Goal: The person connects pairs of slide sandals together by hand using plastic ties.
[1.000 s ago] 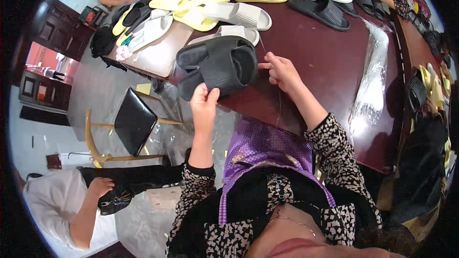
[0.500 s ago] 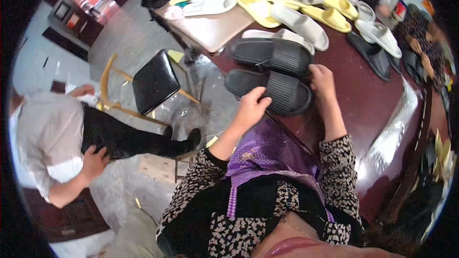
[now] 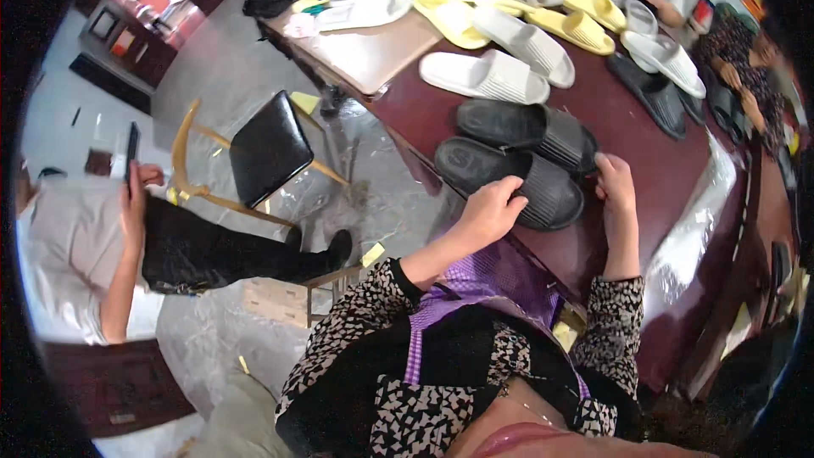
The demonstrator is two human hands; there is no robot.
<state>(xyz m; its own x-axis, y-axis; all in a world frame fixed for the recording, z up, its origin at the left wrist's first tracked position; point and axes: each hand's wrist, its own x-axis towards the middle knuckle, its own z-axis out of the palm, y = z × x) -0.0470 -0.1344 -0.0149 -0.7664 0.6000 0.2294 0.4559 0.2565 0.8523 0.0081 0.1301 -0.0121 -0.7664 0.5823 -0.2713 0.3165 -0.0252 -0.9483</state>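
Note:
A pair of black slippers lies side by side just above the dark red table (image 3: 670,203), toes to the right. My left hand (image 3: 490,214) is closed on the edge of the nearer black slipper (image 3: 555,195), thumb on top by its ribbed strap. At the toe of the farther black slipper (image 3: 570,140), my right hand (image 3: 617,185) has its fingers curled and pinching; part of that grip is hidden. Just beyond the pair, a white slipper (image 3: 483,76) rests on the table.
Yellow slippers (image 3: 577,30), grey ones (image 3: 526,42) and other white ones crowd the table's far side. Another black pair (image 3: 653,93) lies to the right, near clear plastic film (image 3: 699,212). A black-seated chair (image 3: 271,148) and a person (image 3: 76,246) are at left. Others sit beyond the table.
Both my hands have moved right and nearer with the black slippers, uncovering the white slipper behind them. The person at left has raised a hand.

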